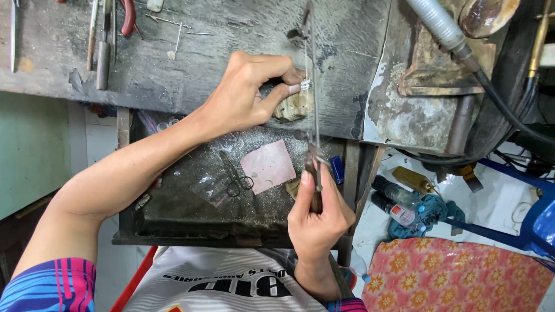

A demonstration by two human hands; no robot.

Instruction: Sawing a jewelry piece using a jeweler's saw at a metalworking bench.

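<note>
At the front edge of the worn workbench (pixel 191 63), the left hand (pixel 245 95) is pinching a small silvery piece (pixel 306 84), perhaps a ring, though it is too small to tell for sure. The thumb and forefinger are closing narrowly on it and pressing it against the wooden bench pin (pixel 293 107) that juts out from the bench. The right hand (pixel 317 216) is wrapping its fingers firmly around the handle of a jeweller's saw (pixel 313 115), whose thin frame and blade are running upright past the silvery piece, touching it or just beside it.

Below the hands, a metal catch tray (pixel 191 202) is hanging under the bench, dusted with filings; a pair of small scissors (pixel 234 176) and a pink paper square (pixel 267 166) are lying in it. Files and a red-handled plier (pixel 128 17) are resting on the bench top, well apart from the work. To the right, a flexible shaft hose (pixel 442 26) is crossing a rusted plate.

Sawing well here seems to call for keeping the blade square to the piece and letting light, even strokes do the cutting, since such a thin blade is likely to snap if twisted. The pinching fingers are sitting very near the blade, so holding the piece hard against the pin, with fingertips behind the cut line, looks prudent. Working over the tray is also keeping the filings collected.
</note>
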